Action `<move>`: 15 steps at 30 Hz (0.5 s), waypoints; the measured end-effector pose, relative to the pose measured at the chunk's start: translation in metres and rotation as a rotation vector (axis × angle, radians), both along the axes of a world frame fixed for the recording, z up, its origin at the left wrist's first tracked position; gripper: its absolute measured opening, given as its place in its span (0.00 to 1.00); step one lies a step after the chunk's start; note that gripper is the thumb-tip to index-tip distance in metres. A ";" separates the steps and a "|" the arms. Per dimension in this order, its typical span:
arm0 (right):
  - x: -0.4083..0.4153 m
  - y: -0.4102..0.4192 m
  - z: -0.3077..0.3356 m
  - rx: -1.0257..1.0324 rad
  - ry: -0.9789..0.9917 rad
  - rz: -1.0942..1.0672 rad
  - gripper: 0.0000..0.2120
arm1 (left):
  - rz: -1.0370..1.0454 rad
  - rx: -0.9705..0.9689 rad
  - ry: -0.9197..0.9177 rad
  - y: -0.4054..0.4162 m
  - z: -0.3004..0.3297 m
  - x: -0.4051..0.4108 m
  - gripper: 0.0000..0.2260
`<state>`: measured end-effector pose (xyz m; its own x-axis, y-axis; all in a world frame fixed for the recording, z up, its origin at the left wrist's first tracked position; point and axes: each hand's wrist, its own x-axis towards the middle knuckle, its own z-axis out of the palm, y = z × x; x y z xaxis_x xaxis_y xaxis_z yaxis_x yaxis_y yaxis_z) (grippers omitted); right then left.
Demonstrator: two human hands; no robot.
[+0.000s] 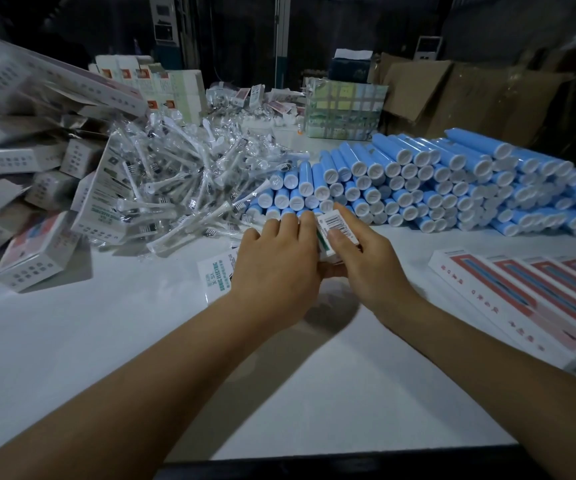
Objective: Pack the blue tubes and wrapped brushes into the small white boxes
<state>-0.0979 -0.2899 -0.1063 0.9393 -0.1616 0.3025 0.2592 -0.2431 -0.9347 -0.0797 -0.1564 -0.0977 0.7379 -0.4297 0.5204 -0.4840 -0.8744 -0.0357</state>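
Observation:
Both my hands meet over a small white box [335, 226] with a barcode label, just above the white table [141, 341]. My left hand [274, 268] curls around its left side. My right hand [366, 261] grips its right side, thumb on the barcode. Blue tubes [435, 181] with white caps lie stacked in a long pile right behind the box. Brushes wrapped in clear plastic [182, 178] form a heap to the left of the tubes. Another flat white box [217, 275] with green print lies under my left hand.
Filled small white boxes [33, 258] are piled at the far left. Long red and white boxes [528, 299] lie in a row at the right. Cardboard cartons [452, 95] and a taped carton [345, 109] stand at the back. The table's dark front edge runs along the bottom.

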 end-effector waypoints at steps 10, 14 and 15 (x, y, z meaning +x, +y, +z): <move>-0.008 0.005 0.006 -0.057 -0.058 0.223 0.32 | -0.632 -1.686 1.120 0.004 0.053 0.001 0.15; -0.009 0.008 0.003 -0.253 -0.143 0.061 0.27 | -0.782 -1.967 1.338 0.016 0.038 0.012 0.14; -0.009 0.008 0.002 -0.302 -0.158 0.020 0.28 | -0.797 -2.006 1.335 0.019 0.033 0.016 0.10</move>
